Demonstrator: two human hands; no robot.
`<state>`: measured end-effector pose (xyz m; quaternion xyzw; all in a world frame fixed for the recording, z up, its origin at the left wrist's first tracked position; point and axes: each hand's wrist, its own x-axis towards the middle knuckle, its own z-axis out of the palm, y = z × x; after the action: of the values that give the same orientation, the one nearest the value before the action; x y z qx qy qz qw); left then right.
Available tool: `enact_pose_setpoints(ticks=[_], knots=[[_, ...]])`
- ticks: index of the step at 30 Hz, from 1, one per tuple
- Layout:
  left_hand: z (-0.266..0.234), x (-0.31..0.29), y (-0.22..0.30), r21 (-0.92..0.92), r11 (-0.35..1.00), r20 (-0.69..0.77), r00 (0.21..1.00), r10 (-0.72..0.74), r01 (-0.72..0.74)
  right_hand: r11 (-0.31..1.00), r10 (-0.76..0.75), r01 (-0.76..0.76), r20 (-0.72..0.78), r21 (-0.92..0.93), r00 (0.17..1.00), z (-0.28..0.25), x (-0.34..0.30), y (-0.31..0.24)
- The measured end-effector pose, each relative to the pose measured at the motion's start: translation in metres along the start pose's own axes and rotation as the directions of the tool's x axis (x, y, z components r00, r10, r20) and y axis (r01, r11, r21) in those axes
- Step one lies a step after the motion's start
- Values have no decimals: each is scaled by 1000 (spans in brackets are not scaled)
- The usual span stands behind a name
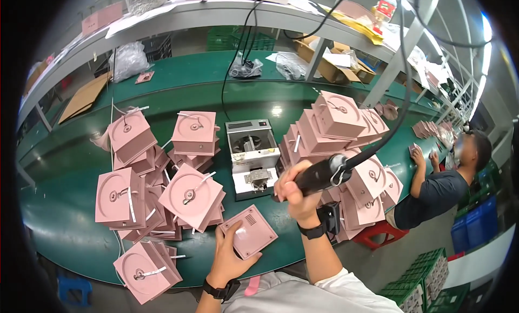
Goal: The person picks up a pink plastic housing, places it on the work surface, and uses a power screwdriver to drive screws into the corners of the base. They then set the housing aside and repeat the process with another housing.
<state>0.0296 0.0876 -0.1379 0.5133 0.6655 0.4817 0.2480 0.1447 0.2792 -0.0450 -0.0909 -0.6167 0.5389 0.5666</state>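
Note:
My left hand [228,259] grips a square pink plastic housing [253,234] by its near left edge, over the table's front. Its upturned face has a slotted vent and small holes at the corners. In my right hand [300,198] is a black electric screwdriver [320,176], its cable running up to the right. The fingers wrap round its body, and its tip is hidden from me. Just beyond the hands stands a grey-and-white screw feeder [252,156] with an open top.
Pink housings with round recesses and white strips are stacked on the left [116,196] and right [338,115] of the green table [292,237]. A grey shelf [200,18] crosses above. At the right, a co-worker [440,188] sits handling small parts beside green crates [413,275].

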Motion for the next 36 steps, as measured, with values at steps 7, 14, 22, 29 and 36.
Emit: enact_pose_setpoints(ticks=[7, 14, 22, 29, 36], knots=[[-3, 9, 0, -13, 996, 136, 987, 86, -85, 997, 14, -13, 15, -73, 1000, 8, 27, 38], [-3, 10, -5, -26, 997, 137, 988, 76, -73, 966, 238, -229, 75, -117, 968, 14, 24, 20], [-1, 12, -9, -46, 997, 131, 989, 73, -67, 977, 201, -210, 161, 38, 966, 8, -3, 5], [-1, 9, -7, -31, 999, 141, 989, 49, -45, 972, 234, -235, 155, -14, 960, 2, -16, 18], [1, 10, -5, -61, 997, 144, 989, 46, -37, 966, 241, -219, 179, -136, 954, 5, -20, 13]])
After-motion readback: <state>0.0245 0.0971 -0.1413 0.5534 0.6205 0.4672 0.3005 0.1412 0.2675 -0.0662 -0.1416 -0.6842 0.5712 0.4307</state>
